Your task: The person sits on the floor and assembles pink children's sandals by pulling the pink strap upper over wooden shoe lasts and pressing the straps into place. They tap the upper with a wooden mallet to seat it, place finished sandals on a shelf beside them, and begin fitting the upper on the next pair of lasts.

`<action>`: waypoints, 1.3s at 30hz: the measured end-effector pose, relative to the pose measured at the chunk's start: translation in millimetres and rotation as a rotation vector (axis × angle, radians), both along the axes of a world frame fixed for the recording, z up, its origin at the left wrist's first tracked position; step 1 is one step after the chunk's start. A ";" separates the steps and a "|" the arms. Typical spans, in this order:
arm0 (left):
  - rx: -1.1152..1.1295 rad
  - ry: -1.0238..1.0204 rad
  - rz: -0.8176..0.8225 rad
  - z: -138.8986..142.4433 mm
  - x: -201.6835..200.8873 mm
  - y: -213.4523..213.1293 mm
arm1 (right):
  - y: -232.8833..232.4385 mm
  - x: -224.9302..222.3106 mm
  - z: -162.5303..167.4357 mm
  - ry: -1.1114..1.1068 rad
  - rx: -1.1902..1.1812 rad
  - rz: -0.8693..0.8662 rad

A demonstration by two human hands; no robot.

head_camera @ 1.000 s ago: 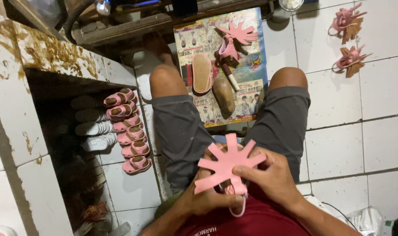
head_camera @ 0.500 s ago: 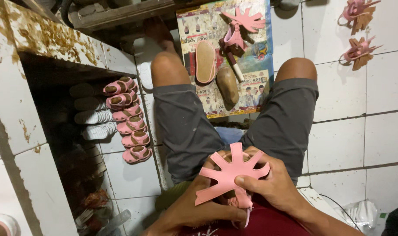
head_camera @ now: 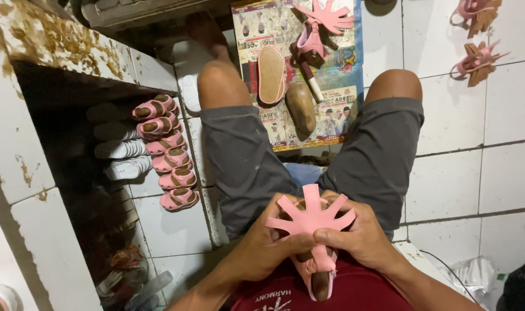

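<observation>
Left hand: the left hand (head_camera: 268, 247) is closed round the pink shoe upper (head_camera: 311, 222) from the left, thumb tip on one of its straps; the fingers underneath are hidden.
Right hand: the right hand (head_camera: 363, 239) is clamped on the same piece from the right, thumb pressed on its middle, knuckles toward the camera.
Pink shoe upper: held over the lap, between the thighs, its straps fanned out like spokes; the lower end with its loop sits against the red shirt (head_camera: 343, 291).
What it covers: something brown shows under the straps and at the bottom end; its shape cannot be made out.
Ahead on the floor: a printed sheet (head_camera: 337, 109) carries a tan sole (head_camera: 271, 75), a brown foot-shaped form (head_camera: 300, 106) and another pink cut piece (head_camera: 326, 17), cut off at the top edge.
Left side: a row of small pink sandals (head_camera: 164, 152) lies beside pale soles (head_camera: 121, 148), half lost in shadow.
Top right: two more pink pieces (head_camera: 475, 57) on the white tiles, one clipped by the frame.
</observation>
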State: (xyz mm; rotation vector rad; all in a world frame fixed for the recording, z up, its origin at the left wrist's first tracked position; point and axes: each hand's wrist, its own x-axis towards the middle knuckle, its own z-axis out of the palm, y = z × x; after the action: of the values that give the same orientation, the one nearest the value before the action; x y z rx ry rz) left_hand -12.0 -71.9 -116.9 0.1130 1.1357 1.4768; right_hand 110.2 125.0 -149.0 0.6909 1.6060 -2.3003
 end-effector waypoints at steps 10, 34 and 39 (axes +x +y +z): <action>0.037 0.038 0.065 -3.5 7.0 -6.2 | -1.6 -1.5 -4.5 0.027 -0.042 0.031; 0.065 0.041 0.024 -11.9 0.5 -10.5 | -2.9 2.5 -10.6 -0.001 -0.042 0.062; 0.076 -0.004 0.049 -15.9 7.0 -12.5 | -3.8 6.8 -17.5 0.075 -0.056 0.061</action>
State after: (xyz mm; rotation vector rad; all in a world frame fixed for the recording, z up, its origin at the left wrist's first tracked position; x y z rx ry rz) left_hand -5.0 -84.5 -132.8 0.1353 1.0862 1.5630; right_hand 117.0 121.2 -166.4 0.5412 1.5644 -2.3431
